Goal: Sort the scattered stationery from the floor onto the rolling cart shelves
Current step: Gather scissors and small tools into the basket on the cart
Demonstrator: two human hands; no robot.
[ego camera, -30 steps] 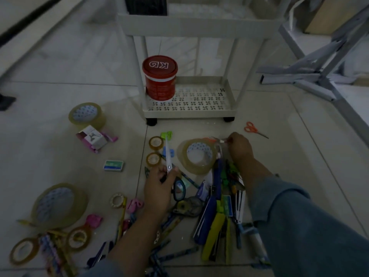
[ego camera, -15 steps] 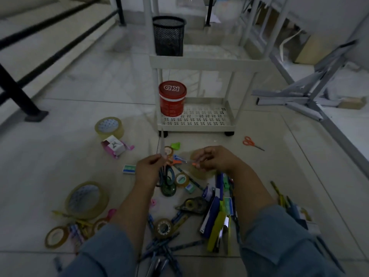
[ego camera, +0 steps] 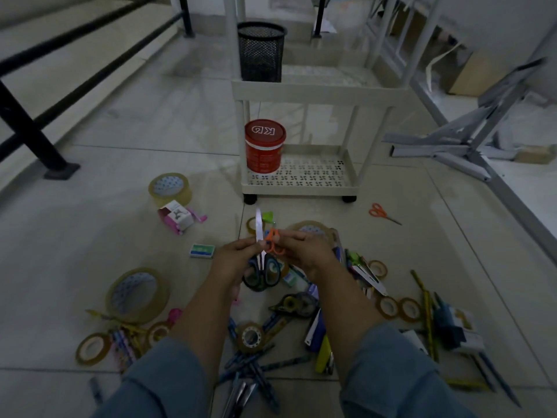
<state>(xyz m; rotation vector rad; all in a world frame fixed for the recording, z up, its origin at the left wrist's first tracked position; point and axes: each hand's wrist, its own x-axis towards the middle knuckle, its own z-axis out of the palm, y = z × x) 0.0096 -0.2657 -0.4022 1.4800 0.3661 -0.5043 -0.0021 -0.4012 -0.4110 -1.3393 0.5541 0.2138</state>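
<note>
The rolling cart [ego camera: 313, 91] carries a tub [ego camera: 264, 149] at the left end of its bottom shelf and a mesh cup [ego camera: 261, 52] at the same end of the shelf above. Before the cart, to the left, a wide tape roll [ego camera: 169, 188] lies just beside a small box [ego camera: 177, 219]. Before its right wheel lies a lone pair of scissors [ego camera: 380, 212]. Directly before the cart, the left hand [ego camera: 238, 260] grips large scissors [ego camera: 258, 230] beside the right hand [ego camera: 304, 251], which pinches small scissors [ego camera: 275, 241]. A heap of pens [ego camera: 250, 366] lies farther out.

a dim tiled storeroom or workroom, exact kind unclear
pale floor tiles [ego camera: 144, 131] throughout; black railing [ego camera: 30, 129] upper left, rolling cart [ego camera: 316, 90] top centre, white metal furniture legs [ego camera: 423, 40] and cardboard box [ego camera: 470, 76] upper right, collapsed grey frame [ego camera: 437, 150] at right.
</note>
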